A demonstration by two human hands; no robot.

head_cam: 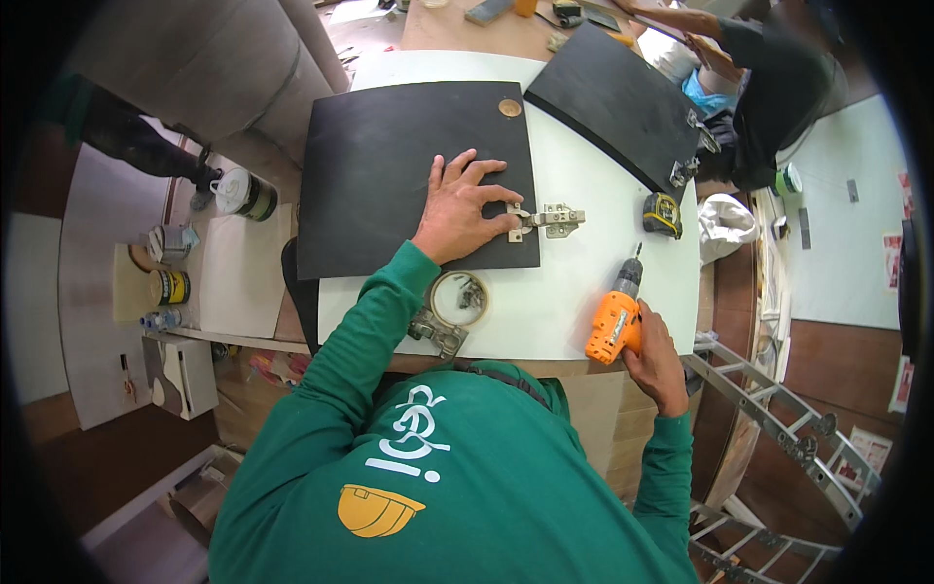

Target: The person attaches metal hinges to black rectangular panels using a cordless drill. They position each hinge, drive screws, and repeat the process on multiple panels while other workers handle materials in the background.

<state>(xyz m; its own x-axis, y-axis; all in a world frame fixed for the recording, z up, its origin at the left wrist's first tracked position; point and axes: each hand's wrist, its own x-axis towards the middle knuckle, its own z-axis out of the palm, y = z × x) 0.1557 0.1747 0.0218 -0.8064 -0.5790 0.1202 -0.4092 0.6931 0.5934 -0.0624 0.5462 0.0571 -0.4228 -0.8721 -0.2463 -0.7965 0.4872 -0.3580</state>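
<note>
A black cabinet door panel (394, 182) lies flat before me, with a round bored hole (510, 108) near its far right corner. Thumb and forefinger of my left hand (467, 208) hold a metal concealed hinge (558, 219) at the panel's right edge. The hinge arm reaches past that edge over the white board. In my right hand (653, 358) is the grip of an orange cordless drill (613, 328), its bit pointing away from me. Near my left forearm sits a roll of tape (460, 299) with small dark screws inside its ring; more hinges (441, 336) lie beside it.
A tape measure (662, 215) rests on the white board (562, 292). Beyond it lies a second black panel (613, 102) with hinges fitted. Another person (773, 95) works at the far right. An aluminium ladder (788, 431) stands right; cans (244, 193) stand left.
</note>
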